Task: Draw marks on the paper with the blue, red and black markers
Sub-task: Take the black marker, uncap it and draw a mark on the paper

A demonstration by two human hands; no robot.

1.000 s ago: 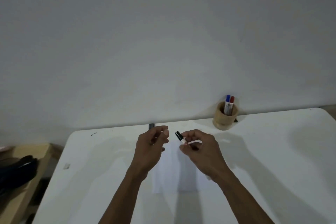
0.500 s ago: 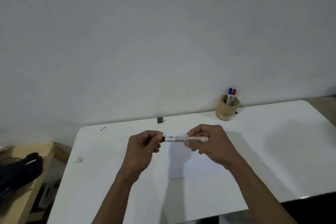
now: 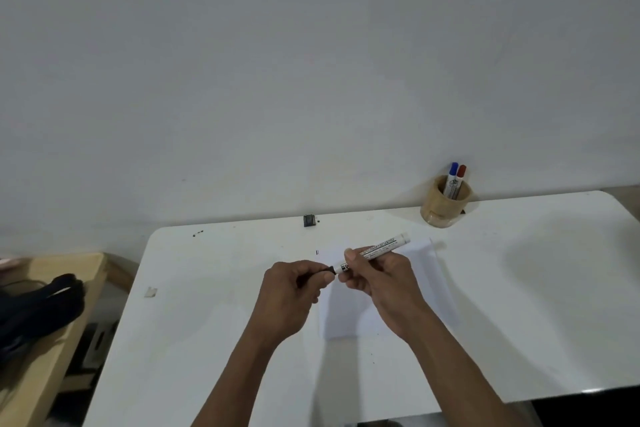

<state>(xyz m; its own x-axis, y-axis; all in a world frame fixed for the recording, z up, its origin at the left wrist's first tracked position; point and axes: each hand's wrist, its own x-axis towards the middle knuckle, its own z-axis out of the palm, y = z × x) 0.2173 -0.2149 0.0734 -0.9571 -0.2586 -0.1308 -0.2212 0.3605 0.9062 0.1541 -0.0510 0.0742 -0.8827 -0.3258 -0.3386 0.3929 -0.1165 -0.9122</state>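
Both hands hold the black marker (image 3: 381,248) above the white paper (image 3: 422,288), which lies flat on the white table (image 3: 536,305). My right hand (image 3: 377,279) grips the white barrel, which points up to the right. My left hand (image 3: 294,288) pinches the black cap end at the barrel's left tip; whether the cap is on or just off is hidden by the fingers. The blue marker (image 3: 452,178) and the red marker (image 3: 460,180) stand upright in a wooden cup (image 3: 441,208) at the table's back edge, to the right.
A small dark clip (image 3: 309,220) sits at the table's back edge by the wall. A paper scrap (image 3: 151,292) lies near the left edge. Left of the table stands a wooden shelf (image 3: 45,350) with a black bag (image 3: 38,308) on it.
The marker went from level to tilted, its right end raised. Both hands stayed joined at the cap end. The camera view shifted a little.
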